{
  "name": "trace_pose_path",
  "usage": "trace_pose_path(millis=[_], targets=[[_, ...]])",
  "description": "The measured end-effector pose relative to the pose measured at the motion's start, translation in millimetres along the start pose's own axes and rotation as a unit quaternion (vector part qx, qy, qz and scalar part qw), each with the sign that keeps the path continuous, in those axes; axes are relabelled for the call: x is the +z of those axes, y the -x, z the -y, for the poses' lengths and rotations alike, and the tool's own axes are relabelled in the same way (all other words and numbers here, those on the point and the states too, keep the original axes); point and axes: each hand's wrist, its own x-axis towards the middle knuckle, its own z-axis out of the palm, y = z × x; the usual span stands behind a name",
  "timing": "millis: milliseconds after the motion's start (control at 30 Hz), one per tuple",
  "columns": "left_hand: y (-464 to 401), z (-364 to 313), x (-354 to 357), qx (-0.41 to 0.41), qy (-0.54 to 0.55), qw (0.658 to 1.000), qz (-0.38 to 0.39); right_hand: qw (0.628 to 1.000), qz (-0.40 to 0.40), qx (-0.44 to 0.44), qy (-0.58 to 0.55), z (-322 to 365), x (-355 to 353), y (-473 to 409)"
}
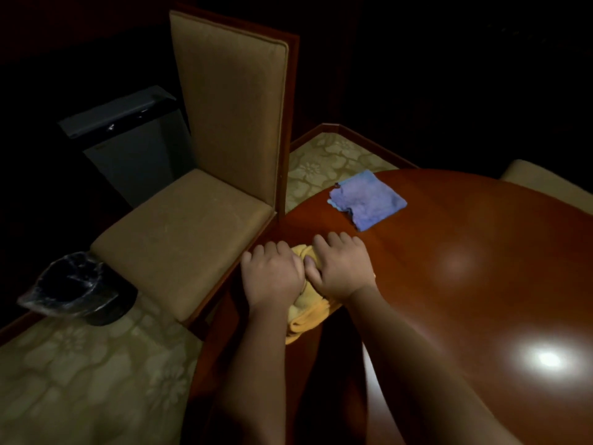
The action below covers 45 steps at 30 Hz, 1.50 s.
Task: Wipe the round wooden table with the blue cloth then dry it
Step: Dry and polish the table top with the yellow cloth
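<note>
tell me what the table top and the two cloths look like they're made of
Round wooden table: reddish wood with a glossy varnish, judging by the sharp light glare.
Blue cloth: looks like fuzzy microfibre, matte and crumpled, frayed at one edge.
Yellow cloth: seems a soft, thick terry-like fabric, bunched under both hands.

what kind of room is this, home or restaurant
Probably a restaurant or hotel dining room: a polished round wooden table, a high-backed upholstered chair, patterned carpet and a lined bin.

Most of the yellow cloth (306, 313) under both hands; table (481, 252) cut by right edge.
</note>
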Motion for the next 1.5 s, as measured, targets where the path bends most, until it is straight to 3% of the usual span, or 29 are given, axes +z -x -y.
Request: trace_pose_path(millis=[400, 900, 1133, 1500], targets=[[159, -72, -71, 0.013, 0.023, 0.998, 0.058, 0.999, 0.009, 0.02, -0.033, -11, -82, 185], [303, -161, -136, 0.103, 0.057, 0.991, 0.066, 0.995, 0.03, 0.098, 0.009, -30, -167, 373], [301, -166, -125, 0.112, 0.094, 0.985, 0.086, 0.995, 0.024, 0.096, -0.025, -49, -164, 378], [206, -174, -74, 0.083, 0.144, 0.984, 0.062, 0.994, 0.008, 0.112, -0.007, -88, -123, 287]])
